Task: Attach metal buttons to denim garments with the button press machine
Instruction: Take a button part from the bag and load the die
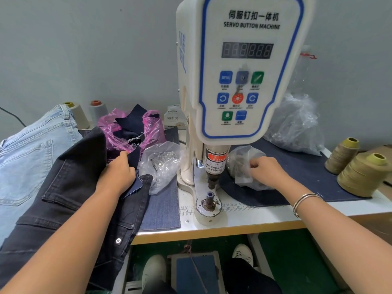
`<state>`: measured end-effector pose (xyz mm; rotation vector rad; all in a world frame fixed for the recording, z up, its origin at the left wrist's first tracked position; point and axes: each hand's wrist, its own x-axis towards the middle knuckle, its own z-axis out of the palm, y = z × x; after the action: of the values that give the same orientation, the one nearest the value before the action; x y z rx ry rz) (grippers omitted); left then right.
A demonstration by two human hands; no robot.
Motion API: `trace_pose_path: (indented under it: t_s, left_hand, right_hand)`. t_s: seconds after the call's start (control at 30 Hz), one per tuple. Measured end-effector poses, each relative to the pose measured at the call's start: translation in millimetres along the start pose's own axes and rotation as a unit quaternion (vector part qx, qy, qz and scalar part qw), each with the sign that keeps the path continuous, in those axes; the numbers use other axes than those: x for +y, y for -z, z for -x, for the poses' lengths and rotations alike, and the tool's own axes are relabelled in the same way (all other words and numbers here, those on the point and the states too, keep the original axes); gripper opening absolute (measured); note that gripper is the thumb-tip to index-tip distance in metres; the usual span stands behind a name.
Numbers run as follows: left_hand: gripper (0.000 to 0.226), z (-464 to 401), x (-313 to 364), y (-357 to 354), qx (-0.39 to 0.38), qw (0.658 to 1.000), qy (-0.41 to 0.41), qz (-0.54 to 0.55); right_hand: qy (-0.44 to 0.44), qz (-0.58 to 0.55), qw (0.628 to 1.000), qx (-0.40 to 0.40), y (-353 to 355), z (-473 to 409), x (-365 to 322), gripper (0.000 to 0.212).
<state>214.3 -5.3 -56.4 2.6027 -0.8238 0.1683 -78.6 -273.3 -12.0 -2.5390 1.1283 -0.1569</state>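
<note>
White worktop (265, 215) under the press: my left grip (118, 172) clamps a dark denim scrap (135, 185); my right grip (267, 168) curls into a clear bag (244, 166) of small metal parts.

Button press machine (239, 68): white housing, blue-edged control panel, dark display, upright on the table. Upper punch raised, well apart from lower die (209, 200) on round base. Black denim garment (70, 187) draped left of the machine, one metal button (118, 240) visible near its lower edge. Clear bag of metal parts (163, 164) just left of the column; second clear bag (244, 166) just right.
</note>
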Motion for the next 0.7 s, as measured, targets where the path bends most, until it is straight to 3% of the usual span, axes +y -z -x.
trace_pose_path:
  t_s: [0.1,0.3,0.47,0.53,0.6,0.7]
  left_hand:
    - [0.013,0,0,0,0.004,1.000,0.000,0.002]
    - [0.013,0,0,0,0.007,1.000,0.001,0.004]
    - [0.014,0,0,0,0.003,1.000,0.004,0.011]
    - [0.024,0,0,-1,0.005,1.000,0.010,0.027]
    - [0.036,-1,-1,-1,0.007,0.999,0.015,0.041]
    - [0.040,-1,-2,-2,0.005,0.999,0.011,0.039]
  right_hand:
    - [0.022,-0.017,0.999,0.018,5,4,6,0.019]
    - [0.145,0.152,0.974,0.088,23,13,5,0.022]
    - [0.119,0.162,0.968,0.150,36,19,-1,0.014]
    - [0.102,0.094,0.974,0.180,41,28,-5,0.011]
    - [0.082,-0.058,0.978,0.181,39,42,-14,0.008]
    - [0.046,-0.316,0.947,0.032,15,66,-37,0.013]
